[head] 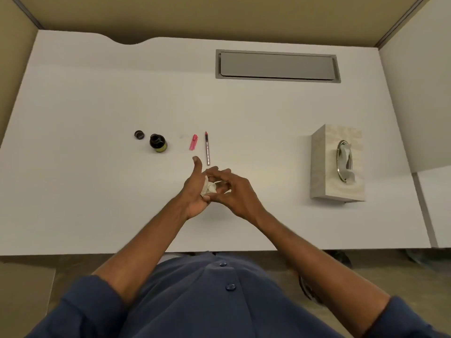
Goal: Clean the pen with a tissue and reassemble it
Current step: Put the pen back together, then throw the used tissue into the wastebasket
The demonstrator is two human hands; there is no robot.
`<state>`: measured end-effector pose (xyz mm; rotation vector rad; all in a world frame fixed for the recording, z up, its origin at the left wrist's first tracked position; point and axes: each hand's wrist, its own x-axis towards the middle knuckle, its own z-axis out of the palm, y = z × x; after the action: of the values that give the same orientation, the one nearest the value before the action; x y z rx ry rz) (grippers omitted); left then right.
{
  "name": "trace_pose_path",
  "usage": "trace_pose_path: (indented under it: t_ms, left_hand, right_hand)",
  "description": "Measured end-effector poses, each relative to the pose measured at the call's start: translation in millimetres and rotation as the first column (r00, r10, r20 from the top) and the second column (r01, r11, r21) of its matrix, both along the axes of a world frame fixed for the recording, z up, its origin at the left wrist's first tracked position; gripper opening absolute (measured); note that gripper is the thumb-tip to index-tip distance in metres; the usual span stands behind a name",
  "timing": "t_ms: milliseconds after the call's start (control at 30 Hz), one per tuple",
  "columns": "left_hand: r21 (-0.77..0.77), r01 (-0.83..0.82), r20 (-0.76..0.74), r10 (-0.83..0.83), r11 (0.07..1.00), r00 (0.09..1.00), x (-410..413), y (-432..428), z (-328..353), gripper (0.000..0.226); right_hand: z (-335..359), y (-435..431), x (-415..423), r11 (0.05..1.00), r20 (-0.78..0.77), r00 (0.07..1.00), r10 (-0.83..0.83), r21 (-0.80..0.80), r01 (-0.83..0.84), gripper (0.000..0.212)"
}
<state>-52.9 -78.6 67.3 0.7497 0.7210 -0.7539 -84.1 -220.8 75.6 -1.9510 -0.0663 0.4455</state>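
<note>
The white desk (97,191) carries everything, with a grey hatch (277,65) set into its far side and a tissue box (338,164) well off to the right. Over the near middle, the left hand (195,193) and right hand (238,191) meet around a crumpled tissue (209,187); the left palm cups it loosely, thumb raised, while the right fingers pinch at it, so both are closed on the wad. The step looks like wiping or readying the tissue, with no pen part visibly inside it. The pen body (207,148) lies just beyond the hands, tip pointing away, and the pink cap (193,142) lies just left of it, apart. The likely next move calls for freeing one hand to lift the pen body and drawing it through the tissue. An open ink bottle (158,142) and its lid (139,134) sit further left, near enough that a sweeping left arm could tip the bottle
</note>
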Motion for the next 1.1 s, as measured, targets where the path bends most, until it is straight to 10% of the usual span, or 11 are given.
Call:
trace_pose_path:
  t_ms: [233, 700, 800, 967, 1100]
  left_hand:
    - [-0.166, 0.088, -0.011, -0.092, 0.982, 0.996, -7.6, -26.8, 14.3, 0.092]
    - [0.07, 0.674, 0.066, -0.678, 0.735, 0.732, -80.3, -103.9, -1.2, 0.036]
    - [0.268, 0.816, 0.167, -0.859, 0.512, 0.484, -110.7, -117.5, 5.9, 0.032]
    - [0.784, 0.62, 0.228, -0.933, 0.007, -0.277, -147.5, -145.8, -5.8, 0.044]
    - [0.922, 0.386, 0.219, -0.777, -0.034, -0.59, -166.3, -176.5, -27.5, 0.056]
  right_hand:
    - [-0.8, -14.6, -46.6, 0.976, 0.316, 0.936, -0.157, -0.097, 0.196, 0.019]
    - [-13.4, -33.9, -165.6, 0.63, 0.178, 0.694, -0.697, -0.309, 0.712, 0.018]
    - [-23.1, -53.4, -205.1, 0.501, 0.181, 0.581, -0.793, -0.35, 0.792, 0.026]
    - [-40.7, -93.1, -265.2, 0.27, 0.144, 0.356, -0.923, -0.414, 0.869, 0.024]
    - [-56.0, -130.2, -304.0, 0.15, 0.091, 0.21, -0.973, -0.44, 0.885, 0.033]
